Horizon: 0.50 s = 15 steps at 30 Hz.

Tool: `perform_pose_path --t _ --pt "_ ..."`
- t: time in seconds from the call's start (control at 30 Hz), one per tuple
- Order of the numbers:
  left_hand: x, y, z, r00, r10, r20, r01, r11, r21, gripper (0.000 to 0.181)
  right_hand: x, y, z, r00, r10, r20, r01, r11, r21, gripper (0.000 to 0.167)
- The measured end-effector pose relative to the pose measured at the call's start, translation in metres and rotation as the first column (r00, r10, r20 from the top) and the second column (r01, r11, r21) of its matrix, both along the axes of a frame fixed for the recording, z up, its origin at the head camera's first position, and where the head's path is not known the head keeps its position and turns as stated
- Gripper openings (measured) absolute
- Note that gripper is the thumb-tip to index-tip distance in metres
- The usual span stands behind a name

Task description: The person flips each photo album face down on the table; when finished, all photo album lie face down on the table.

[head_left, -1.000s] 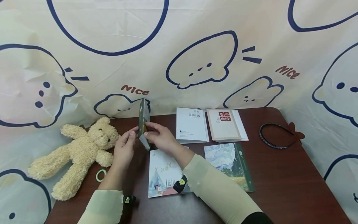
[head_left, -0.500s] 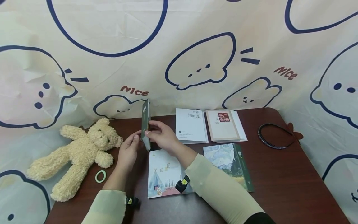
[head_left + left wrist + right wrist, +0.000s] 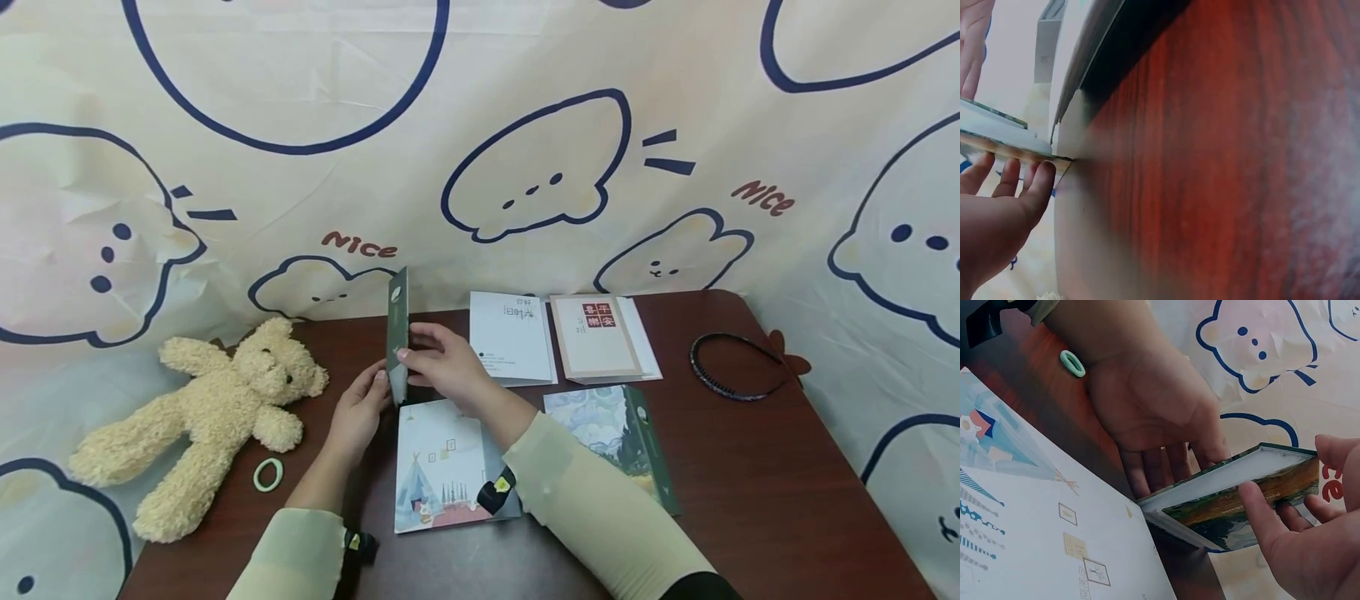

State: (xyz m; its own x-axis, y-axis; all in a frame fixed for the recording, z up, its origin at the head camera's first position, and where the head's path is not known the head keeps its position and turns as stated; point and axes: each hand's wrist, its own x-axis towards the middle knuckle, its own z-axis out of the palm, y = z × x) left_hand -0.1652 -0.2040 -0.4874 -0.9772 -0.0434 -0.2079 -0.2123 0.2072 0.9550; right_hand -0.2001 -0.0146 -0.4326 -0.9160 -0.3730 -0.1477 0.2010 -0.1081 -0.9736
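A green card with a painted landscape stands on edge near the back of the table, slightly spread. The left hand holds its lower left side, fingers bent against the cover. From the right, the right hand pinches it with thumb and fingers; in the left wrist view part of that hand shows at the upper left. Below the right hand lies a white card with a tent picture, its right part under the forearm.
A teddy bear and a mint ring lie at the left. Two pale cards stand at the back, a landscape card lies before them, and a dark headband rests at the right.
The held green card has shifted slightly right and turned, showing more of its green outer side. Both hands have moved a little right with it.
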Motion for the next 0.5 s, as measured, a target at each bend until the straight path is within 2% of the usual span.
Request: perform_pose_path --t 0.2,0.5 --pt "-0.0012 -0.0012 -0.0017 1.000 -0.006 0.010 0.007 0.999 -0.045 0.056 -0.0004 0.0007 -0.0026 0.999 -0.011 0.042 0.014 0.998 -0.063 0.052" --pt "-0.0032 -0.0059 -0.0024 1.000 0.001 -0.008 -0.003 0.973 -0.230 0.058 0.0005 0.0019 -0.0094 0.997 -0.030 0.072 0.038 0.993 -0.111 0.051"
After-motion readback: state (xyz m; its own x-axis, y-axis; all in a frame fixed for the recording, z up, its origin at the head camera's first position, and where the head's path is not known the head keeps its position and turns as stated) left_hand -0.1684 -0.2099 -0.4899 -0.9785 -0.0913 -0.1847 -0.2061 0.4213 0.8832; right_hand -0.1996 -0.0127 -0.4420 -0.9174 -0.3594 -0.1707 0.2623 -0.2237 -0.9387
